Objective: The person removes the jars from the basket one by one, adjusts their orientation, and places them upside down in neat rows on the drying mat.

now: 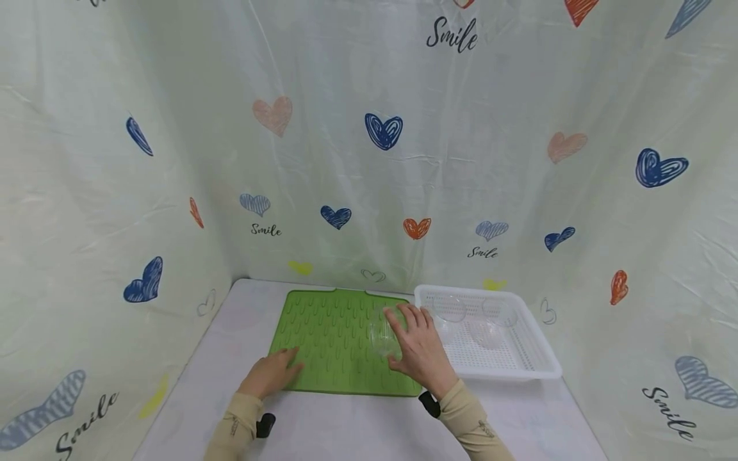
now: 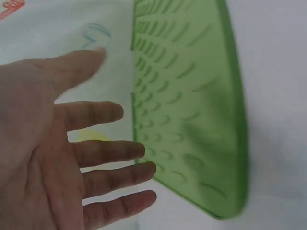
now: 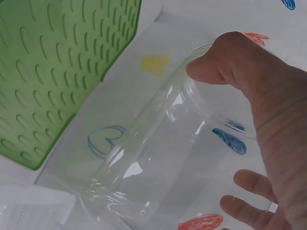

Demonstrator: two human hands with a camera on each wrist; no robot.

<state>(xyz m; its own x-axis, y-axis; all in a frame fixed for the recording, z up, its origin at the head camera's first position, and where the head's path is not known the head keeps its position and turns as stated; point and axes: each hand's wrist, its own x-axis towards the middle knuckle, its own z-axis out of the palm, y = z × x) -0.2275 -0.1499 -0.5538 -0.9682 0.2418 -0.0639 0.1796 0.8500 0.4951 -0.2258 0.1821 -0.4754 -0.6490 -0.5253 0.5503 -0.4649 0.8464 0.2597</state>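
A clear plastic jar (image 1: 379, 334) is in my right hand (image 1: 422, 347), held above the right part of a green drying mat (image 1: 328, 346). Seen from the right wrist, the jar (image 3: 153, 148) is tilted, and my thumb grips it at the rim while part of its far side is hidden by the hand. My left hand (image 1: 270, 373) is by the mat's left front edge. In the left wrist view its fingers (image 2: 115, 151) are spread and nearly straight, with nothing in them. Raised green ridges cover the mat.
A white perforated basket (image 1: 553, 370) stands right of the mat. Several clear round containers (image 1: 450, 310) lie inside it. The white-covered table (image 1: 357, 426) meets a hanging curtain (image 1: 323, 166) printed with hearts at the back and sides.
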